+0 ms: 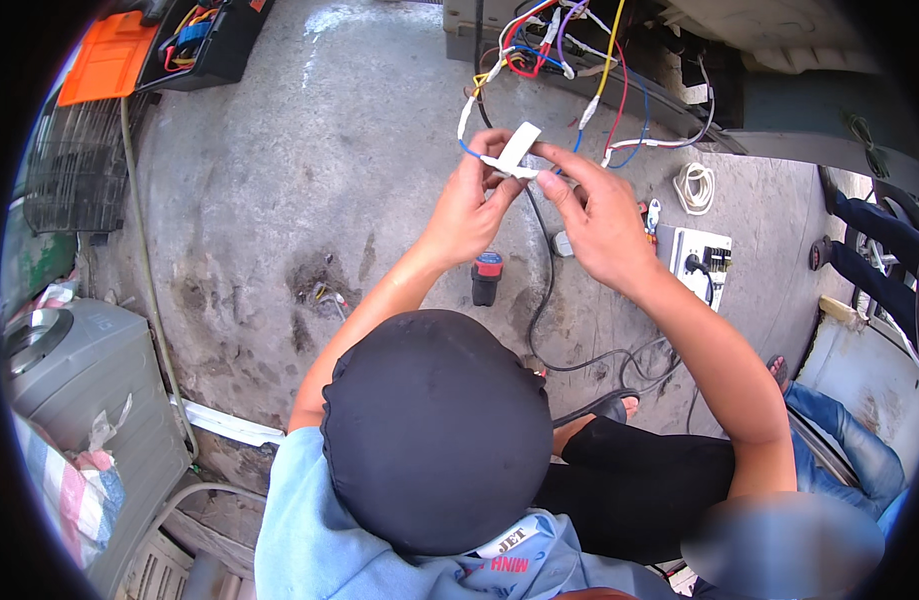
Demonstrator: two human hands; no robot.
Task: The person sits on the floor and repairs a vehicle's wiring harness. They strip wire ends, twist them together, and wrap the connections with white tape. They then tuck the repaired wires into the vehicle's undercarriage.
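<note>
A blue wire with a joint wrapped in white tape (513,170) is stretched between my two hands, in front of an opened appliance. My left hand (467,205) pinches the left end of the wrapped joint between thumb and fingers. On the other side my right hand (597,215) is closed, thumb and forefinger gripping the joint's right end. A flat white strip of tape (520,145) sticks up from the joint between the fingers. Around it hang red, yellow, purple and blue wires (554,45), several with white-taped joints, leading into the appliance housing (659,95).
On the concrete floor (239,180) lie a red-and-black battery pack (486,280), a white cable coil (694,188) and a white socket box (691,245) with a black cord. A toolbox (214,45) stands far left, a grey washing machine (89,390) near left. People's legs (879,265) show at right.
</note>
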